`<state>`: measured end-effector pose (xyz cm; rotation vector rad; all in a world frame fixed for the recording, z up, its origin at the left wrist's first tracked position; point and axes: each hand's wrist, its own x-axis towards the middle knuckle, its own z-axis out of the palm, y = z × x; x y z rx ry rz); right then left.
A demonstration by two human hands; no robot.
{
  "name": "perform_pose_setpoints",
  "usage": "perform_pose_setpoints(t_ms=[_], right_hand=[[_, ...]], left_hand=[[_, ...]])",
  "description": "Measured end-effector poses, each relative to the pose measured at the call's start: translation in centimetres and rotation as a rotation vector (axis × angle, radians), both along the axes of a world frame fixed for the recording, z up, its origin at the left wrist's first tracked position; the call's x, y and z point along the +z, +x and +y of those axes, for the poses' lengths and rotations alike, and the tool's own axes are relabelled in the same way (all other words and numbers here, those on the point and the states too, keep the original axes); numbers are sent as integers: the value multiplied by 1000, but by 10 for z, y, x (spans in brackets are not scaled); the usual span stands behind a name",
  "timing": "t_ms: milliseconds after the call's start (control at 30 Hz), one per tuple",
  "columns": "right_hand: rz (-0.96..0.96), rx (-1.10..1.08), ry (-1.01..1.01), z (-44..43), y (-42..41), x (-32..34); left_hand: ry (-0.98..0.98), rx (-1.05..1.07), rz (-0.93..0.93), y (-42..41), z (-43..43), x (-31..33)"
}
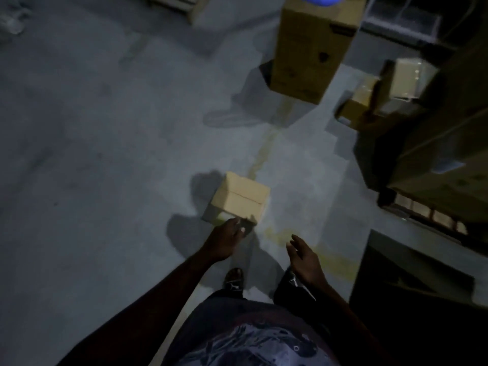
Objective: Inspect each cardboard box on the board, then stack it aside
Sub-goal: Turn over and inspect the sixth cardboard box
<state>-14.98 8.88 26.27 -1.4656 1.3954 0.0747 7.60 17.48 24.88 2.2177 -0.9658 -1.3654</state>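
Left fingers [239, 225] are at the near lower edge of the small cardboard box [241, 199], loosely extended. Motion blur hides whether they touch it or are starting to curl on it, so I can't tell. Left hand [224, 240] is palm down, arm reaching forward from lower left.

The box lies straight ahead of those fingertips and slightly right. It sits flat on the grey floor [92, 154], closed, flap seam up. I can't make out a board under it.

Box is close to square from here. If it has a long axis, I judge it runs along the seam — crosswise to the reach, far-left to near-right. A near corner points back toward the person's foot [233, 278].

Right hand [303, 256] is empty, fingers relaxed and slightly spread. It's well apart from the box, off to its right and nearer the body, so the left hand is clearly closer.

Next move likely needs the right hand brought to the box's right face for a two-handed lift.

Beyond it — a tall carton [314, 48] standing upright, and more boxes [369, 104] against the right side.
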Motion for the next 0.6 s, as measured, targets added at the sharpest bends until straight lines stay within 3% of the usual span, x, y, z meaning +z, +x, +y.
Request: perform_pose_setpoints(t_ms=[133, 400, 600], right_hand=[[-13, 54, 77, -18, 45, -13], [-18, 38, 225, -80, 94, -69], [87, 20, 288, -123, 114, -120]], left_hand=[[66, 97, -12, 34, -3, 2], [136, 55, -66, 74, -45, -11], [245, 56, -22, 106, -108, -73]])
